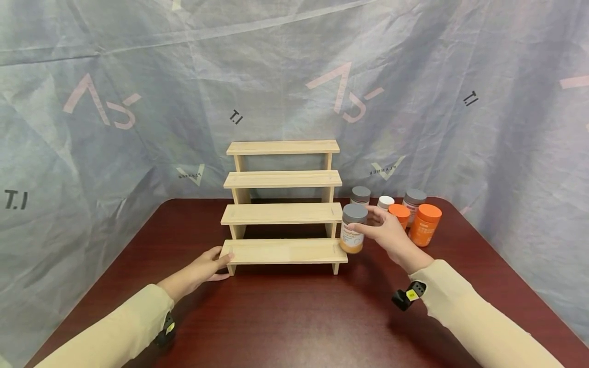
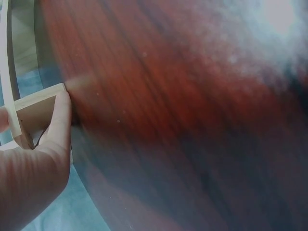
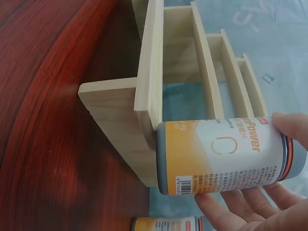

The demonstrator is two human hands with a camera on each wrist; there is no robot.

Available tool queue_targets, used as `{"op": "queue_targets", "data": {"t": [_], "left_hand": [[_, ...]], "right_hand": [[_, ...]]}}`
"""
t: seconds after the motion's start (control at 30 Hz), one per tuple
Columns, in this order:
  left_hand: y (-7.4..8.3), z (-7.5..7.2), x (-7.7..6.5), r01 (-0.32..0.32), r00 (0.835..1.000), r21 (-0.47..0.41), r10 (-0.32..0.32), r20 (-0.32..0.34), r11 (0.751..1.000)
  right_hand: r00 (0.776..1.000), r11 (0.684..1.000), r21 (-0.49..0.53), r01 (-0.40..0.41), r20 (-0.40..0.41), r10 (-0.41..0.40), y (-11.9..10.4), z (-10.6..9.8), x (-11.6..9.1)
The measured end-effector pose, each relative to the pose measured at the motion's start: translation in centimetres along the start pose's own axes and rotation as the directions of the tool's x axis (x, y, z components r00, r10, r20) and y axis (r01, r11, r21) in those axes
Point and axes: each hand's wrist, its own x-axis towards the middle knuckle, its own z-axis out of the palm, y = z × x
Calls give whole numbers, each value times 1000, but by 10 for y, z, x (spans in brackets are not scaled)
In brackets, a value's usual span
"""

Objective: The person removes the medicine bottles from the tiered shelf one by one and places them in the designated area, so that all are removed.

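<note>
A light wooden stepped display shelf (image 1: 282, 250) with several tiers stands on the dark red table. My left hand (image 1: 209, 266) grips the left end of its lowest tier; the left wrist view shows a finger along the end board (image 2: 38, 113). My right hand (image 1: 391, 235) holds a supplement bottle (image 1: 353, 230) with a grey lid and a white and orange label, thumb and fingers on opposite sides. The bottle is upright at the right end of the lowest tier. In the right wrist view, the base of this bottle (image 3: 221, 154) is at the tier's end; contact is unclear.
Behind my right hand stand more bottles: a grey-lidded one (image 1: 360, 194), a white-lidded one (image 1: 385, 202), two orange-lidded ones, the larger an orange bottle (image 1: 425, 226), and another grey-lidded bottle (image 1: 414, 199). A grey printed sheet (image 1: 285, 92) hangs behind the table (image 1: 285, 317).
</note>
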Motion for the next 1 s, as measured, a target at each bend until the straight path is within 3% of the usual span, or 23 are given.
{"op": "queue_targets", "data": {"t": [0.23, 0.5, 1.0], "left_hand": [[-1, 0, 1, -4, 1000, -8, 4, -1, 1000], [-2, 1, 2, 4, 1000, -11, -4, -9, 1000], [-3, 0, 3, -1, 1000, -23, 1, -5, 1000]], "right_hand": [[998, 1000, 19, 12, -55, -11, 6, -5, 1], [992, 998, -64, 24, -122, -32, 15, -5, 12], [975, 986, -153, -60, -223, 25, 29, 3, 38]]}}
